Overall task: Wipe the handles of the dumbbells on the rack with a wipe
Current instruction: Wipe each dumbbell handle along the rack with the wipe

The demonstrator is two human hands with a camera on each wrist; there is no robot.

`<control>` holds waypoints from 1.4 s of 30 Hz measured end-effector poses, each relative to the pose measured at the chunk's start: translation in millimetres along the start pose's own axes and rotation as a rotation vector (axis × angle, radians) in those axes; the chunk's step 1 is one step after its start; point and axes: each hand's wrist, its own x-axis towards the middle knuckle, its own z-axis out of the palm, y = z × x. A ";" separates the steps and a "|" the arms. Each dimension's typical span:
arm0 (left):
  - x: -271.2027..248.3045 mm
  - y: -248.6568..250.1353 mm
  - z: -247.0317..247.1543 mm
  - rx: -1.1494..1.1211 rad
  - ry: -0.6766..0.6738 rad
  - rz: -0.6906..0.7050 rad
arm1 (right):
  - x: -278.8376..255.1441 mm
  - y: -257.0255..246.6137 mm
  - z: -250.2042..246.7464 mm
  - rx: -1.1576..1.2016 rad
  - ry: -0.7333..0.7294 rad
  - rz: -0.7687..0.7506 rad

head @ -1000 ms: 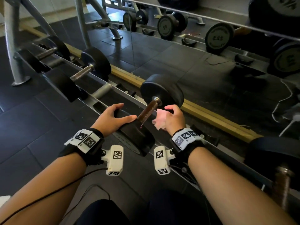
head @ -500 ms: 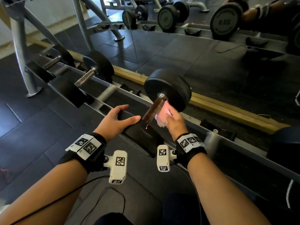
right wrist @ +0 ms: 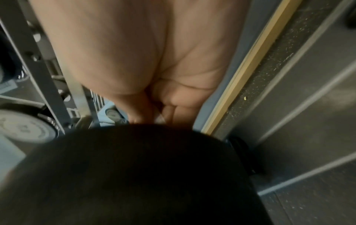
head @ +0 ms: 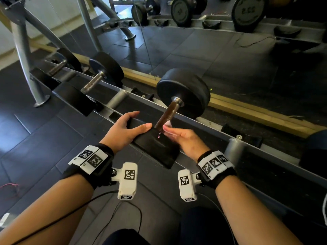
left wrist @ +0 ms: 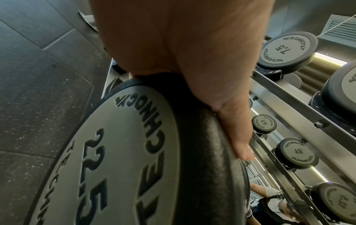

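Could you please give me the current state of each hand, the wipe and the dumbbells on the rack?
Left hand: rests on the near dumbbell's near weight, fingers straight.
Right hand: holds the wipe at the handle's lower end.
Wipe: pink, mostly hidden, against the handle.
Near dumbbell: seated on the rack.
Handle: brown, mostly exposed.
Next dumbbell: racked, untouched.

Dark rubber floor tiles (head: pixel 44 142); wall mirror (head: pixel 221 46) — wooden skirting (head: pixel 247 110)

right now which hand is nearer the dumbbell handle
Right. The right hand holds the wipe against the handle; the left hand rests on the near weight head.
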 end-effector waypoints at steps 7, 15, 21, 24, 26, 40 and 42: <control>-2.2 1.7 0.6 -0.019 -0.012 -0.006 | 13.1 -18.7 -14.0 0.065 0.219 -0.113; -1.0 0.7 2.8 -0.001 0.023 0.001 | -4.4 8.8 11.7 -0.001 0.044 -0.004; 0.6 -2.1 2.8 0.002 0.038 0.002 | 10.7 -14.0 -19.9 0.277 0.333 -0.099; 0.9 -3.1 2.1 0.004 0.029 -0.005 | 24.6 -16.2 -13.1 0.284 0.293 -0.039; 0.7 -3.6 1.8 -0.002 0.022 -0.011 | 27.8 -11.2 -6.4 0.255 0.275 0.000; -6.1 2.1 3.0 -0.020 0.032 -0.001 | 17.2 -20.7 -10.7 0.178 0.312 -0.120; -6.2 2.1 3.8 -0.022 0.021 0.001 | 21.6 -16.0 -4.0 0.067 0.276 -0.122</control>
